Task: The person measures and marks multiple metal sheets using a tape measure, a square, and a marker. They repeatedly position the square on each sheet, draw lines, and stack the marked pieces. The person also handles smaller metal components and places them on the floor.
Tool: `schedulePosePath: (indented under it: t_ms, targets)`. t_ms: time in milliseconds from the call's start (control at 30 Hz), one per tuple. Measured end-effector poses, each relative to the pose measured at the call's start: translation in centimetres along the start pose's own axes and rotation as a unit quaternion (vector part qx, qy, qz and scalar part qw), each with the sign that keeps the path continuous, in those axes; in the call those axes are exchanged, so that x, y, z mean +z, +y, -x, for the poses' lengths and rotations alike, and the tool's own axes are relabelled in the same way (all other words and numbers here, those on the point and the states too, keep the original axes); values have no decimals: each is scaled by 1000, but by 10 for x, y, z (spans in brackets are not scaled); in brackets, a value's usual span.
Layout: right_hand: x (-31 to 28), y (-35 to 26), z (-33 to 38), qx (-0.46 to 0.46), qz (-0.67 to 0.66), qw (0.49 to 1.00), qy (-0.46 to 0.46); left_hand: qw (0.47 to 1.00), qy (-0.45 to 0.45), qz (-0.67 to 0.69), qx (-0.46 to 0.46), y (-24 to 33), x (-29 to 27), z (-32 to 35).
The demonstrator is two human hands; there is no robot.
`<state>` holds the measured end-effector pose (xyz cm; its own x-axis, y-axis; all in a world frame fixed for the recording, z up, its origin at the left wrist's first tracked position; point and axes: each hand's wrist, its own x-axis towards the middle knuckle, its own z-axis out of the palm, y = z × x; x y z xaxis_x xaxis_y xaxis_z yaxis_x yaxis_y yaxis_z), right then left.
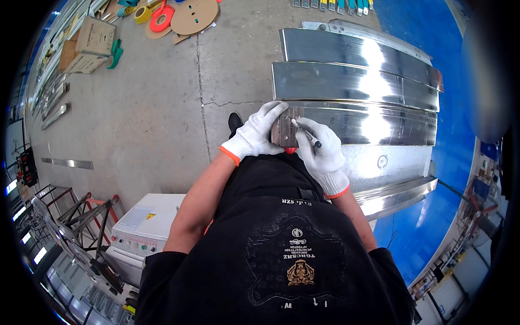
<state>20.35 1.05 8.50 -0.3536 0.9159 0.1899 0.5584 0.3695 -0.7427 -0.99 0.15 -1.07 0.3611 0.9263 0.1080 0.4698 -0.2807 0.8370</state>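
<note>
My left hand (pixel 257 131), in a white knit glove with an orange cuff, grips a small dark metal block (pixel 284 130) at the left end of a shiny metal profile (pixel 352 122). Its fingers reach over the far side of the block, with the thumb at the near side. In my right hand (pixel 323 151), gloved alike, is a marker pen (pixel 310 135); its tip points at the block's right edge. A red rounded knob (pixel 291 150) shows just below the block. Whether it belongs to the block I cannot tell.
More shiny profiles (pixel 336 81) lie beyond, and another stepped profile (pixel 398 196) nearer me. Blue flooring (pixel 460 124) runs along the right. A white control cabinet (pixel 149 216) stands at lower left. Cardboard box (pixel 92 46) and tape rolls (pixel 161 20) lie at far left.
</note>
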Motion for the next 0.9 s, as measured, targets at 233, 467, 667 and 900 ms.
schedulePosePath:
  t_ms: [233, 467, 667, 900]
  targets:
    - [3, 4, -2, -11, 24, 999, -33, 1000, 9, 1, 11, -2, 2, 1]
    - [8, 2, -7, -3, 51, 998, -31, 1000, 0, -4, 16, -3, 1, 1]
    - [20, -2, -19, 76, -28, 997, -14, 1000, 0, 0, 17, -6, 2, 2]
    - [20, -10, -42, 54, 138, 985, -84, 1000, -13, -9, 0, -7, 3, 0]
